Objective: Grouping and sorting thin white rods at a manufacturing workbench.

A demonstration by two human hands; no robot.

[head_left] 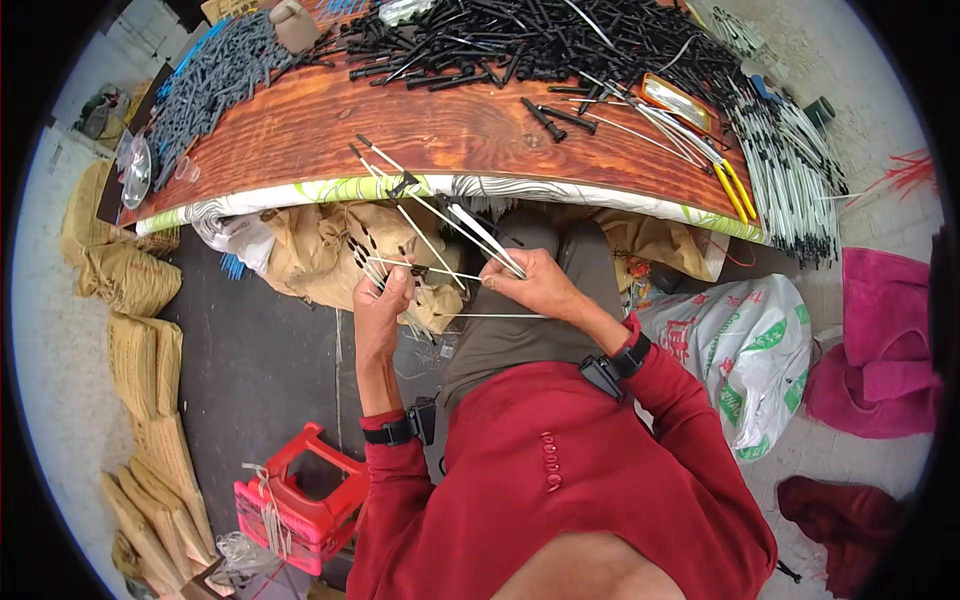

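White rods (485,237) in L hand (379,307), R hand (541,285); wht bag (750,350), contents unclear.

Red and green lettering (680,340) marks the white plastic bag (742,368) right of the right hand (533,284) (creased, only partly readable).

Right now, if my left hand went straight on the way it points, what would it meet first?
Past the white rods it holds, your left hand would probably meet the patterned cloth edging the table. The brown sack shows in that line too, seemingly lower, but depth is unclear.
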